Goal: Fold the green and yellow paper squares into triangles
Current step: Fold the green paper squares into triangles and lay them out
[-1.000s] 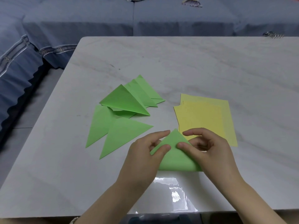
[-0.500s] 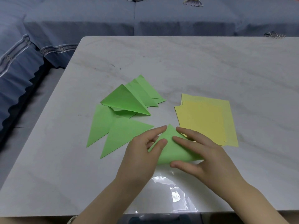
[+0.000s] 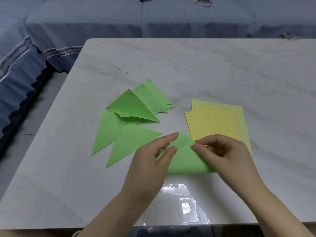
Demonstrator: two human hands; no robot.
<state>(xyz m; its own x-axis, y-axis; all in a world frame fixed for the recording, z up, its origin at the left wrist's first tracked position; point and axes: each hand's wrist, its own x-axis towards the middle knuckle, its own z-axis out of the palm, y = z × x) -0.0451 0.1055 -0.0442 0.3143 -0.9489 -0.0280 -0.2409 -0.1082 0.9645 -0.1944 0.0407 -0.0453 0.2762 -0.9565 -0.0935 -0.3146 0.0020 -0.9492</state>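
Observation:
A green paper (image 3: 185, 159), folded over into a triangle with its tip pointing away from me, lies on the white marble table (image 3: 205, 69) near the front edge. My left hand (image 3: 150, 161) pinches its left slanted edge between thumb and index finger. My right hand (image 3: 227, 153) has curled fingers and pinches the right slanted edge. Several folded green triangles (image 3: 131, 106) lie scattered to the left and behind. A stack of flat yellow paper squares (image 3: 215, 124) lies to the right, its near edge partly under my right hand.
A blue-grey sofa (image 3: 102, 23) runs along the far and left sides of the table. A small metal object (image 3: 289, 37) sits at the table's far right edge. A bright glare (image 3: 184, 202) marks the table front.
My right hand went from lying flat with straight fingers on the green paper to curled fingers pinching its right edge. The left hand kept its hold.

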